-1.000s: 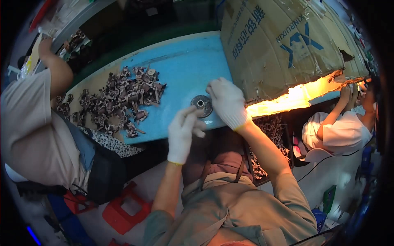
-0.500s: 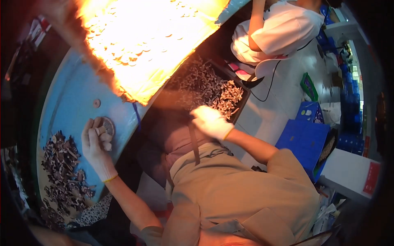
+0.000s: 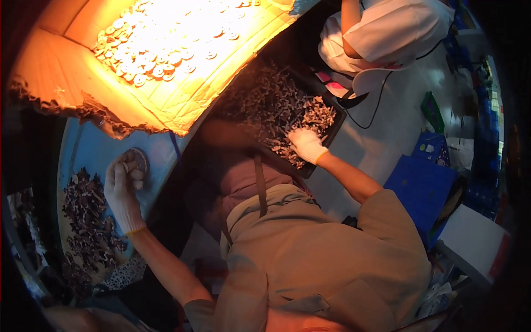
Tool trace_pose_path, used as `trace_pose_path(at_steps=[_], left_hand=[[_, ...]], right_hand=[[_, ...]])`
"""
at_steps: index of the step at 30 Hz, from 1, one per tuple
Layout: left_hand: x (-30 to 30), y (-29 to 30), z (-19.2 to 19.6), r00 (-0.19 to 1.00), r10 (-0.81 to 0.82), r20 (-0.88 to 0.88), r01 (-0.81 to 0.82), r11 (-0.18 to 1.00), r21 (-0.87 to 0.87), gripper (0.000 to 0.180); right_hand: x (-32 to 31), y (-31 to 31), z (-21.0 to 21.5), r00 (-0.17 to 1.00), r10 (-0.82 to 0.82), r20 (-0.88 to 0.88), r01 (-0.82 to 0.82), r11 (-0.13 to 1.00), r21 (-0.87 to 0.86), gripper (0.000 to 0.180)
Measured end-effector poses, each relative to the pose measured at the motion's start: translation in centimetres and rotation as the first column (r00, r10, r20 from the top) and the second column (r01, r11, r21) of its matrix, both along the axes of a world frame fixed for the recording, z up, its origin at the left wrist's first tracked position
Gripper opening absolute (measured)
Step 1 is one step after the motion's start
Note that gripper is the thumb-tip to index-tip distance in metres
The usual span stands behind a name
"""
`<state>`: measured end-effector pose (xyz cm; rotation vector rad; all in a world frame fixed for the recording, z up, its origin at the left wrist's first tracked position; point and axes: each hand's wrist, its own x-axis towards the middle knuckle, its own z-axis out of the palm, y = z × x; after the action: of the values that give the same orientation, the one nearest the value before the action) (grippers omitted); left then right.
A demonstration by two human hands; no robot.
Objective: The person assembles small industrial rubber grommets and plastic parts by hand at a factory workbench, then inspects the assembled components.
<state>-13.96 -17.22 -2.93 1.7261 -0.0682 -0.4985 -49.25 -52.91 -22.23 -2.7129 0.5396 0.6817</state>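
My left hand (image 3: 123, 191), in a white knit glove with a yellow cuff edge, is closed around a round, flat disc (image 3: 141, 160) with a darker face, over the blue tabletop. Small pale parts show by its fingertips; I cannot tell their kind. My right hand (image 3: 307, 146), gloved alike, reaches into a dark tray (image 3: 334, 128) of small brown and tan pieces (image 3: 265, 102). Its fingers are bunched together among the pieces, the tips hidden, so whatever they hold does not show.
A ragged-edged cardboard box (image 3: 66, 72) under bright light holds many small round discs (image 3: 157, 65) at the upper left. Dark pieces (image 3: 86, 205) lie heaped on the blue table (image 3: 160, 157). A person in white (image 3: 387, 33) sits beyond the tray. Blue bins (image 3: 423, 191) stand at right.
My right hand has moved from the tray's near edge down into the pieces. My left hand stays closed on the disc. The view has shifted, and glare over the box has lessened.
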Motion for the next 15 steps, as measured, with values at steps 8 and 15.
trace_pose_path(at_steps=[8, 15], left_hand=[[-0.7, -0.1, 0.5, 0.995, 0.099, 0.014, -0.097, 0.987, -0.132, 0.054], [-2.6, 2.9, -0.2, 0.964, 0.264, 0.028, -0.25, 0.938, -0.241, 0.06]], right_hand=[[-0.2, -3.7, 2.9, 0.973, -0.121, 0.197, 0.092, 0.984, 0.149, 0.044], [2.6, -3.6, 6.8, 0.608, -0.789, -0.087, 0.418, 0.225, 0.88, 0.036]])
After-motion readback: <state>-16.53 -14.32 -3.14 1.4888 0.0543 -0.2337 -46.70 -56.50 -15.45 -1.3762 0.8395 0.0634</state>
